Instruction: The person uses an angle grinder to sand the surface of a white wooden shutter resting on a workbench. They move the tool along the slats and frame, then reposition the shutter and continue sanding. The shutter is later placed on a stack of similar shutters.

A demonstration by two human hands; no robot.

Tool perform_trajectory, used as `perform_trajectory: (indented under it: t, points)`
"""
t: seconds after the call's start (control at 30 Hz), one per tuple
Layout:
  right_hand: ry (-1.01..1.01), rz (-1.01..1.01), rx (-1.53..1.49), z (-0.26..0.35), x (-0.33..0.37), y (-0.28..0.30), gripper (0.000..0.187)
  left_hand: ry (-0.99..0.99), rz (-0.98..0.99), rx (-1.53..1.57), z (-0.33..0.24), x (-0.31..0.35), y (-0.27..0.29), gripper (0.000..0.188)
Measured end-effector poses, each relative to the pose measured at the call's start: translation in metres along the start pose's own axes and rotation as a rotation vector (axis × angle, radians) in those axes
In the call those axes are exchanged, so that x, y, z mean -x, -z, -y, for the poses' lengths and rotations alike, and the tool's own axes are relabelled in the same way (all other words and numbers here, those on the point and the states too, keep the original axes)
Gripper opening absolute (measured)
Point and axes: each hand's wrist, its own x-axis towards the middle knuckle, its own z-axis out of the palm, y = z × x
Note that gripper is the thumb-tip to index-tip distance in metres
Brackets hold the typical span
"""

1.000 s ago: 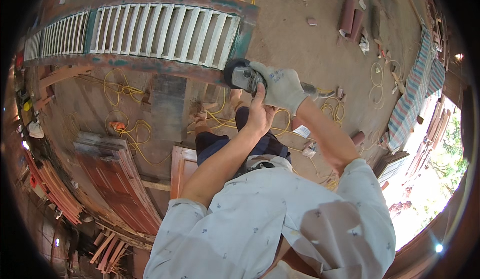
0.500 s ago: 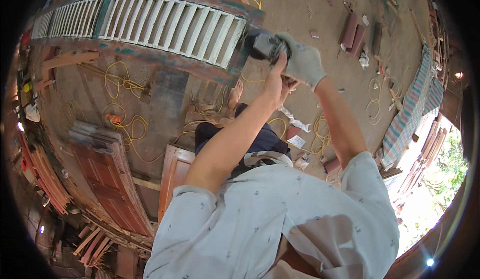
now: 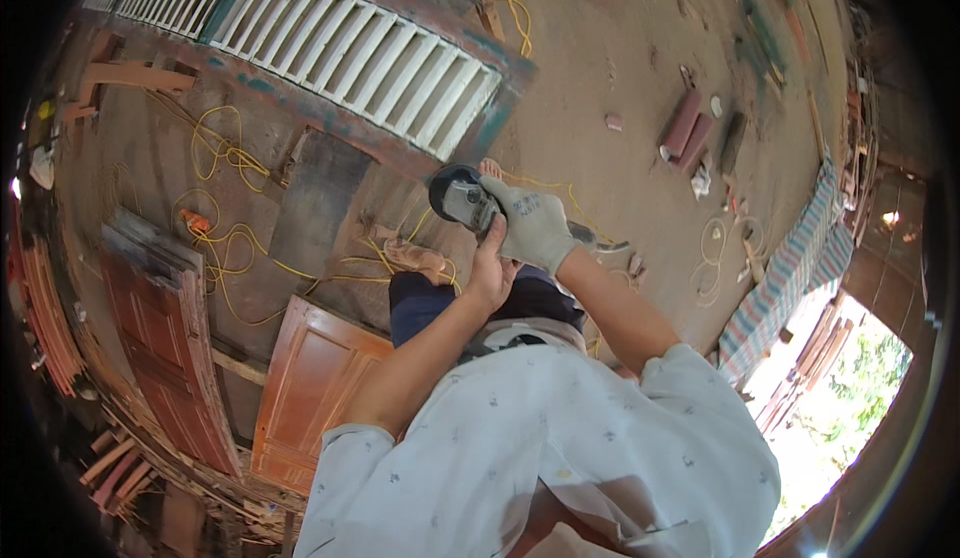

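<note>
An angle grinder with a dark round disc is between my two hands, close to the near edge of a louvered shutter. My right hand, in a pale glove, is closed round the grinder's body. Bare, my left hand grips the tool from below, its thumb lying along the side. The shutter has white slats in a worn brown and green frame. Its right end lies just above the disc, and I cannot tell whether the two touch.
Yellow cable loops over the floor at left and near my feet. Panelled wooden doors lean at lower left. Dark red rolls lie on the floor at right, beside a striped sheet. A wooden stand is under the shutter.
My hands and the grinder have moved down and left, nearer my body, from the shutter's right end to its near edge. The view has also turned somewhat.
</note>
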Motion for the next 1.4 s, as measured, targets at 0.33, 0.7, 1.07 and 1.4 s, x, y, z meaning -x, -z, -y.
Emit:
perform_trajectory:
  t: [0.33, 0.7, 1.07, 1.4]
  points:
    - [0.006, 0.125, 0.026, -0.085, -0.058, 0.078, 0.074, -0.161, 0.019, 0.012, 0.014, -0.091, -0.087, 0.065]
    - [-0.157, -0.067, 0.081, -0.151, -0.099, 0.124, 0.076, -0.023, 0.000, -0.131, -0.015, -0.164, -0.160, 0.064]
    - [0.076, 0.181, -0.006, -0.078, -0.053, 0.055, 0.072, -0.256, -0.173, 0.059, 0.033, -0.075, -0.074, 0.065]
    - [-0.136, -0.010, 0.073, -0.136, -0.087, 0.119, 0.071, -0.029, -0.059, -0.108, 0.002, -0.159, -0.149, 0.056]
